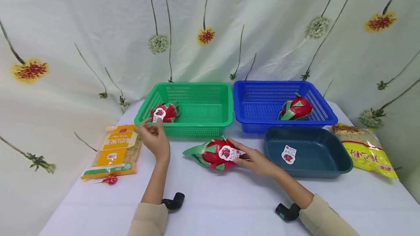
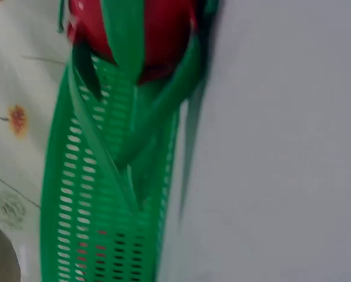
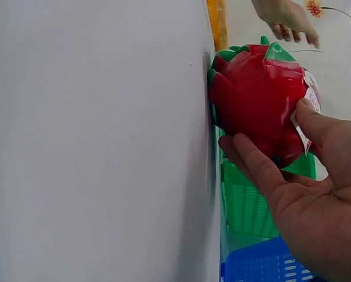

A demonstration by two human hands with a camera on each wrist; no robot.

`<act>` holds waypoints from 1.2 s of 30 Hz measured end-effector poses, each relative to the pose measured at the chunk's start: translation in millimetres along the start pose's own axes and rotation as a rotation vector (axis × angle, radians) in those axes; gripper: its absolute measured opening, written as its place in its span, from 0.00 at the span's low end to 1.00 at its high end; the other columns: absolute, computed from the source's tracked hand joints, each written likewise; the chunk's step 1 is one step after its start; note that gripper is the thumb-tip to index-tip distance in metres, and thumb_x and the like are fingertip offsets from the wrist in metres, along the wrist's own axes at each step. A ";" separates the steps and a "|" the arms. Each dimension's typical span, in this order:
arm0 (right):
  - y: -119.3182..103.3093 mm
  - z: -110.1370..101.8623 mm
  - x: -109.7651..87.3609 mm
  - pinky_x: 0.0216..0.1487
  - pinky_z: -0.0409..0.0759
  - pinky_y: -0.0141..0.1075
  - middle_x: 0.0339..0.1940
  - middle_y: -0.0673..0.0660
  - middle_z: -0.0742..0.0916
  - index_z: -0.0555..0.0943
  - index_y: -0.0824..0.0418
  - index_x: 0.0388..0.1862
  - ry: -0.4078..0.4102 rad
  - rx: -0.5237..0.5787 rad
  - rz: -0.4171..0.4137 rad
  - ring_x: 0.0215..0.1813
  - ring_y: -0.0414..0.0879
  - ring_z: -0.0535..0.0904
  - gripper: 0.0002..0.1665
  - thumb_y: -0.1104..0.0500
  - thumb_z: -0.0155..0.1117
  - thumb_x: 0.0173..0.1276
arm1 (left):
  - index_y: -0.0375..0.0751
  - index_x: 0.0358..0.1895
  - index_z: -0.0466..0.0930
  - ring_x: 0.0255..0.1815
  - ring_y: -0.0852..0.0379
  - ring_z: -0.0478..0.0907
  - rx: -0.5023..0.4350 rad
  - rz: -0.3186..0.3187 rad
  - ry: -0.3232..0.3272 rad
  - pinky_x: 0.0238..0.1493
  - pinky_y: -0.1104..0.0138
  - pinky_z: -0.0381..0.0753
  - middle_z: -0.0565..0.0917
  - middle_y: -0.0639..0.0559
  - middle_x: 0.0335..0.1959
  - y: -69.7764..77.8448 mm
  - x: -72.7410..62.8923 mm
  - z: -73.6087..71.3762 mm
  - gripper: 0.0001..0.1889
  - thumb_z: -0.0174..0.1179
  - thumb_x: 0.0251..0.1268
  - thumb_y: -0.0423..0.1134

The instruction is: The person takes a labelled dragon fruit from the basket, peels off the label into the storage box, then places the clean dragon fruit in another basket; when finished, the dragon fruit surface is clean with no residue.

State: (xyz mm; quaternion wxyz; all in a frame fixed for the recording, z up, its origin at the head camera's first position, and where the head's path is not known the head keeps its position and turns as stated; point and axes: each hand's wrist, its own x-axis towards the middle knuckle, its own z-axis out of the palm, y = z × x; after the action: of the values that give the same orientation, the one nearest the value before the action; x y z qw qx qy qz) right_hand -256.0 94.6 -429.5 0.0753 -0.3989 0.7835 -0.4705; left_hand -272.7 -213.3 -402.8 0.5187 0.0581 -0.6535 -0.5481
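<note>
A red dragon fruit (image 1: 214,154) with green leaf tips and a round printed sticker lies on the white tablecloth, its long leaves pointing left. My right hand (image 1: 254,157) grips its right end, the thumb (image 3: 316,120) on the sticker side and fingers curled against the skin. Over the front left corner of the green basket (image 1: 203,130) hangs my left hand (image 1: 155,137), fingers loosely bent and holding nothing. Just beyond those fingertips, a second dragon fruit (image 1: 168,111) with a white sticker lies in that basket. The left wrist view catches the middle fruit's green leaves (image 2: 124,35) against the basket.
A blue basket (image 1: 256,125) holds another dragon fruit (image 1: 296,108). In front of it stands a dark teal tray (image 1: 315,148) with a loose sticker (image 1: 288,154). Food packets lie at left (image 1: 113,152) and right (image 1: 367,150); a red-wrapped lollipop (image 1: 111,180) is near the left packet.
</note>
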 end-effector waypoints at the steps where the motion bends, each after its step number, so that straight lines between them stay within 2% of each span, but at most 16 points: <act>1: -0.3 0.6 0.6 0.53 0.75 0.40 0.69 0.60 0.66 0.54 0.52 0.73 -0.005 -0.002 -0.002 0.57 0.52 0.74 0.39 0.56 0.58 0.67 | 0.31 0.48 0.70 0.24 0.62 0.66 -0.016 0.078 -0.101 0.27 0.75 0.65 0.72 0.48 0.27 5.8 -1.8 0.2 0.17 0.60 0.62 0.38; 3: -0.4 2.2 1.6 0.52 0.75 0.40 0.68 0.61 0.66 0.54 0.54 0.73 -0.019 -0.003 -0.003 0.57 0.52 0.75 0.39 0.57 0.58 0.67 | 0.32 0.48 0.72 0.28 0.59 0.72 -0.043 0.210 -0.390 0.29 0.71 0.70 0.77 0.47 0.29 16.2 -8.3 0.4 0.17 0.63 0.58 0.37; 4: -0.5 3.1 2.0 0.52 0.75 0.41 0.68 0.62 0.66 0.54 0.56 0.73 -0.027 0.004 -0.007 0.56 0.53 0.75 0.39 0.58 0.58 0.67 | 0.34 0.50 0.72 0.32 0.57 0.74 -0.045 0.248 -0.557 0.33 0.68 0.72 0.78 0.46 0.32 19.7 -12.9 0.4 0.20 0.64 0.57 0.38; 6: -0.7 4.8 2.1 0.51 0.76 0.41 0.68 0.63 0.67 0.54 0.58 0.73 -0.041 0.014 -0.010 0.54 0.54 0.76 0.39 0.60 0.59 0.66 | 0.39 0.58 0.69 0.42 0.54 0.74 -0.020 0.264 -0.868 0.40 0.61 0.75 0.78 0.46 0.42 22.9 -23.0 0.3 0.30 0.68 0.52 0.43; 7: -0.5 5.7 2.4 0.51 0.76 0.41 0.67 0.64 0.67 0.54 0.59 0.73 -0.046 0.023 -0.012 0.54 0.54 0.76 0.40 0.61 0.59 0.65 | 0.43 0.62 0.66 0.48 0.52 0.73 0.011 0.247 -0.988 0.44 0.58 0.75 0.76 0.47 0.47 23.4 -27.7 0.1 0.36 0.70 0.48 0.47; 9: -1.5 7.3 2.7 0.50 0.76 0.41 0.66 0.64 0.68 0.54 0.61 0.73 -0.060 0.043 -0.016 0.55 0.55 0.75 0.40 0.63 0.60 0.65 | 0.53 0.68 0.59 0.58 0.52 0.66 0.099 0.195 -1.157 0.50 0.54 0.73 0.70 0.51 0.58 23.2 -36.4 -0.6 0.47 0.72 0.41 0.54; 10: -2.4 7.8 2.7 0.50 0.76 0.41 0.66 0.64 0.68 0.54 0.61 0.72 -0.066 0.049 -0.019 0.56 0.55 0.74 0.40 0.63 0.60 0.65 | 0.57 0.70 0.55 0.61 0.52 0.64 0.139 0.172 -1.214 0.52 0.52 0.73 0.67 0.53 0.61 22.6 -40.2 -1.0 0.51 0.73 0.38 0.56; 12: -3.9 8.3 2.4 0.50 0.76 0.39 0.65 0.63 0.69 0.54 0.59 0.73 -0.078 0.049 -0.014 0.57 0.53 0.73 0.40 0.62 0.60 0.65 | 0.64 0.71 0.51 0.62 0.52 0.63 0.227 0.166 -1.288 0.50 0.53 0.74 0.64 0.56 0.65 21.2 -46.6 -1.4 0.56 0.74 0.32 0.60; 16: -5.5 8.3 1.4 0.49 0.77 0.36 0.64 0.61 0.70 0.55 0.55 0.73 -0.079 0.050 -0.004 0.55 0.50 0.74 0.40 0.59 0.60 0.66 | 0.74 0.70 0.48 0.59 0.57 0.67 0.367 0.251 -1.349 0.45 0.58 0.78 0.66 0.59 0.64 19.6 -54.6 -1.5 0.57 0.72 0.28 0.66; 19: -5.8 7.8 0.9 0.47 0.78 0.36 0.63 0.60 0.72 0.55 0.53 0.73 -0.074 0.049 0.003 0.49 0.48 0.78 0.39 0.57 0.59 0.66 | 0.75 0.69 0.49 0.55 0.61 0.71 0.412 0.304 -1.338 0.42 0.62 0.78 0.70 0.61 0.61 18.7 -56.5 -1.2 0.56 0.70 0.28 0.68; 22: -7.8 7.0 0.5 0.43 0.79 0.35 0.61 0.60 0.73 0.58 0.54 0.72 -0.034 -0.022 -0.005 0.42 0.46 0.80 0.38 0.55 0.60 0.66 | 0.75 0.69 0.50 0.52 0.63 0.72 0.431 0.328 -1.312 0.40 0.65 0.78 0.73 0.62 0.58 17.0 -57.5 -1.4 0.55 0.67 0.29 0.72; 25: -13.4 5.8 -0.5 0.35 0.78 0.32 0.55 0.60 0.76 0.63 0.55 0.69 0.074 -0.147 0.009 0.36 0.43 0.78 0.38 0.51 0.64 0.62 | 0.75 0.69 0.50 0.50 0.63 0.73 0.446 0.368 -1.274 0.39 0.67 0.78 0.75 0.61 0.56 14.6 -59.2 -1.6 0.53 0.63 0.30 0.75; 27: -17.5 5.4 -0.5 0.29 0.75 0.30 0.45 0.58 0.78 0.67 0.54 0.67 0.173 -0.228 0.030 0.31 0.41 0.74 0.37 0.49 0.67 0.59 | 0.73 0.69 0.52 0.48 0.63 0.74 0.440 0.409 -1.236 0.37 0.67 0.78 0.76 0.60 0.55 12.9 -60.7 -1.7 0.52 0.62 0.31 0.76; 29: -22.0 5.6 -0.1 0.25 0.70 0.29 0.35 0.55 0.76 0.71 0.53 0.64 0.264 -0.263 0.052 0.28 0.40 0.69 0.35 0.49 0.69 0.57 | 0.71 0.69 0.53 0.46 0.62 0.76 0.434 0.457 -1.190 0.36 0.68 0.79 0.78 0.58 0.53 11.3 -62.2 -1.8 0.52 0.61 0.32 0.75; 33: -25.9 9.6 1.2 0.19 0.60 0.29 0.18 0.47 0.70 0.78 0.53 0.55 0.401 -0.235 0.054 0.20 0.37 0.61 0.28 0.50 0.71 0.54 | 0.65 0.69 0.57 0.43 0.60 0.79 0.396 0.561 -1.086 0.33 0.68 0.80 0.80 0.55 0.51 8.8 -64.3 -2.8 0.52 0.62 0.33 0.74; 36: -25.9 14.5 1.4 0.15 0.56 0.29 0.12 0.43 0.65 0.80 0.55 0.52 0.456 -0.165 0.040 0.15 0.34 0.57 0.26 0.52 0.72 0.53 | 0.61 0.69 0.59 0.43 0.59 0.79 0.369 0.617 -1.009 0.33 0.67 0.80 0.80 0.53 0.51 7.8 -64.8 -4.1 0.52 0.61 0.33 0.75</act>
State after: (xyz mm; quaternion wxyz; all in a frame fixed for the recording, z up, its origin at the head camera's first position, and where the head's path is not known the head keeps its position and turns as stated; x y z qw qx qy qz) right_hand -235.4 77.5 -416.3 -0.1272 -0.2716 0.8236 -0.4814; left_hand -236.3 -171.1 -437.1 0.2620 -0.3112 -0.8889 -0.2106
